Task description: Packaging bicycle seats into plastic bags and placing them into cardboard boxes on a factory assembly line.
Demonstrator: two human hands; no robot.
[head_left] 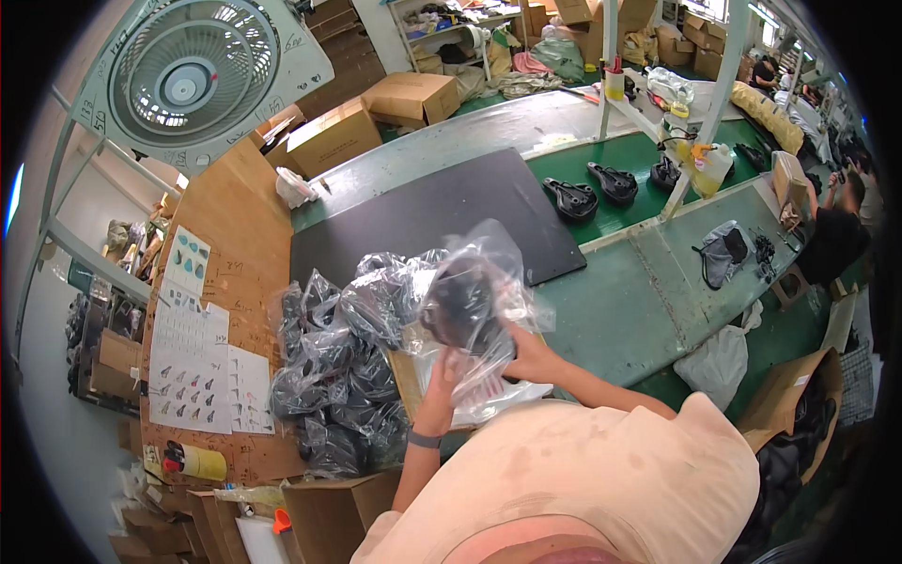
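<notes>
In front of me a black bicycle saddle (458, 303) is held up inside a clear plastic bag (498, 249), partly blurred. My left hand (443, 369) is closed on the lower left of the bag, its fingers partly covered by the film. On the other side my right hand (528, 353) grips the saddle's lower right edge through or at the bag; its fingertips are hidden. Below the hands is an open cardboard box (408, 383) with white plastic sheets (503, 399) on it. Just left lies a heap of bagged black saddles (348, 376).
A dark mat (432, 211) covers part of the bench. Beyond it, bare saddles (570, 199) sit on a green conveyor belt (601, 155). A wooden board (221, 282) with printed sheets stands left, under a large fan (193, 80). A carton of saddles (794, 404) stands right. Other people work far right.
</notes>
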